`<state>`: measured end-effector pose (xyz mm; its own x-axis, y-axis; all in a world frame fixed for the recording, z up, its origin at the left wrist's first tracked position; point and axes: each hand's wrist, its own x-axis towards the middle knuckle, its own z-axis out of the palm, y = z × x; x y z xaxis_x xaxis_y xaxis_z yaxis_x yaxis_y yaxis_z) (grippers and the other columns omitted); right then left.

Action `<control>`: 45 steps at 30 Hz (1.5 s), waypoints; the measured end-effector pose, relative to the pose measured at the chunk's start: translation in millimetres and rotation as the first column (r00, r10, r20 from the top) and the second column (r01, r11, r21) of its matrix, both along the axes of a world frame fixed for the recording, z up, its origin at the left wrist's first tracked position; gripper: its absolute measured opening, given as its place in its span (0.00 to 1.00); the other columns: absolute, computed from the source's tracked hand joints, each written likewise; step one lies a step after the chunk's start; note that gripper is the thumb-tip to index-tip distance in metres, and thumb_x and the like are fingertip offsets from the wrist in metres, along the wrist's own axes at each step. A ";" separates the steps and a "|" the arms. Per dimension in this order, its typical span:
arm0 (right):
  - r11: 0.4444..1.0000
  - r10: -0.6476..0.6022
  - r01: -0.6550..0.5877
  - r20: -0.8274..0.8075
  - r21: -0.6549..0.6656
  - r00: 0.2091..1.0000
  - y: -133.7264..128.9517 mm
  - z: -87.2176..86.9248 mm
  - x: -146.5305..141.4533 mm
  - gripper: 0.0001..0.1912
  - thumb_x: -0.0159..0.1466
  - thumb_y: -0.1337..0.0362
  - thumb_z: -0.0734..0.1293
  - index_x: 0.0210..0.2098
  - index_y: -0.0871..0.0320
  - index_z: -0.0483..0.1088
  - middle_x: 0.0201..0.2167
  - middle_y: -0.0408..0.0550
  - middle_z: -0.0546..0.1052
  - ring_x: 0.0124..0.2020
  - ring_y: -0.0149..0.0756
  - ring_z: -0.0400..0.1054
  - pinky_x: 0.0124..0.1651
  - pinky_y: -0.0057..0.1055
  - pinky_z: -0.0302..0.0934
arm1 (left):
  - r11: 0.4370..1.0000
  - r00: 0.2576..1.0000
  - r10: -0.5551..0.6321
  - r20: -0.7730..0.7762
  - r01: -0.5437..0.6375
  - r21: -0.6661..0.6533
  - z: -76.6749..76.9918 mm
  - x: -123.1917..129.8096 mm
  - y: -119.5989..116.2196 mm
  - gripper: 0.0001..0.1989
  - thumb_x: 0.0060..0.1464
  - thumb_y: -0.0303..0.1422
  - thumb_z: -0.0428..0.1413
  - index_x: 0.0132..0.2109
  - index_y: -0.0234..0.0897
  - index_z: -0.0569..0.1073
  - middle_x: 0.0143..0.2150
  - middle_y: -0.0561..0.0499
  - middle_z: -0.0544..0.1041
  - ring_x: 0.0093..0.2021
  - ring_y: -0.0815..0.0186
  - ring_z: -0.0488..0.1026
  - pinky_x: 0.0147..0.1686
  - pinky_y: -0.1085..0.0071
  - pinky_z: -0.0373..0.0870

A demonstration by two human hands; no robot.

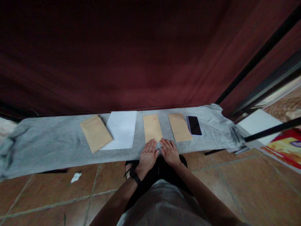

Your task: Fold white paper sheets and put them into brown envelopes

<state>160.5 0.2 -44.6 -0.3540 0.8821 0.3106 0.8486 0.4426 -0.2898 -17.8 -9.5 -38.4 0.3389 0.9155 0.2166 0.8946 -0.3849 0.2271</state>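
Observation:
My left hand (149,153) lies flat, fingers stretched, its fingertips at the near edge of a brown envelope (151,127) with small red print. Beside it my right hand (169,152) is spread flat on the grey cloth (58,141), its fingertips close to that envelope's near right corner. To the right lie a second brown envelope (180,127) and a dark-screened phone (194,126). On the left, white paper (122,129) is partly covered by a thicker stack of brown envelopes (96,134). Neither hand grasps anything.
A dark red curtain (141,69) hangs behind the cloth-covered surface. At the right are black metal bars (258,61), a white box (258,124) and a red and yellow package (287,147). A crumpled white scrap (76,177) lies on the tiled floor (207,179).

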 end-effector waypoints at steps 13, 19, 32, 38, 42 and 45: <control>0.998 0.056 -0.055 -0.053 0.028 0.997 1.3 -3.4 -32.3 0.24 0.73 0.61 0.60 0.66 0.57 0.64 0.67 0.52 0.67 0.68 0.42 0.59 0.72 0.47 0.49 | 0.961 0.963 0.267 0.036 -0.263 -0.079 9.6 -9.6 -4.7 0.23 0.67 0.31 0.45 0.65 0.28 0.67 0.69 0.35 0.65 0.70 0.51 0.61 0.68 0.51 0.58; 0.998 0.038 -0.032 -0.108 0.059 0.993 8.9 -5.7 -37.4 0.21 0.72 0.65 0.60 0.62 0.57 0.69 0.63 0.52 0.72 0.64 0.42 0.65 0.69 0.46 0.54 | 0.867 0.699 0.492 0.519 -0.334 -0.371 16.7 -7.8 29.0 0.22 0.60 0.26 0.53 0.61 0.32 0.70 0.63 0.35 0.72 0.64 0.51 0.69 0.64 0.53 0.65; 0.983 -0.163 0.138 -0.233 -0.119 0.959 29.3 30.6 -43.6 0.19 0.70 0.67 0.61 0.58 0.54 0.71 0.56 0.55 0.76 0.48 0.44 0.74 0.48 0.36 0.69 | 0.852 0.247 0.523 0.816 -0.175 -0.493 45.5 14.2 58.4 0.21 0.53 0.26 0.59 0.55 0.35 0.72 0.33 0.51 0.78 0.32 0.66 0.76 0.36 0.68 0.76; 0.911 -0.401 0.032 -0.863 -0.412 0.308 50.2 41.9 -32.0 0.13 0.64 0.54 0.66 0.31 0.56 0.74 0.35 0.49 0.79 0.35 0.37 0.75 0.43 0.34 0.71 | 0.947 0.299 0.319 0.899 -0.123 -0.296 70.5 31.3 51.3 0.22 0.59 0.41 0.60 0.58 0.39 0.72 0.57 0.41 0.74 0.56 0.58 0.74 0.50 0.64 0.75; 0.841 -0.523 -0.158 -0.852 -0.518 0.010 44.8 28.4 -37.1 0.18 0.55 0.47 0.72 0.27 0.55 0.69 0.25 0.43 0.76 0.28 0.36 0.74 0.39 0.37 0.74 | 0.889 0.162 0.457 0.875 -0.116 -0.443 45.8 31.3 47.3 0.33 0.54 0.35 0.63 0.65 0.39 0.64 0.55 0.41 0.76 0.47 0.59 0.78 0.43 0.64 0.78; 0.813 -0.555 -0.218 -0.831 -0.540 -0.013 35.8 17.5 -40.9 0.22 0.51 0.45 0.75 0.23 0.54 0.65 0.21 0.43 0.75 0.27 0.38 0.75 0.39 0.40 0.75 | 0.835 0.139 0.550 0.824 -0.061 -0.547 27.4 27.4 45.9 0.39 0.53 0.28 0.61 0.70 0.38 0.56 0.44 0.46 0.79 0.35 0.64 0.78 0.34 0.68 0.77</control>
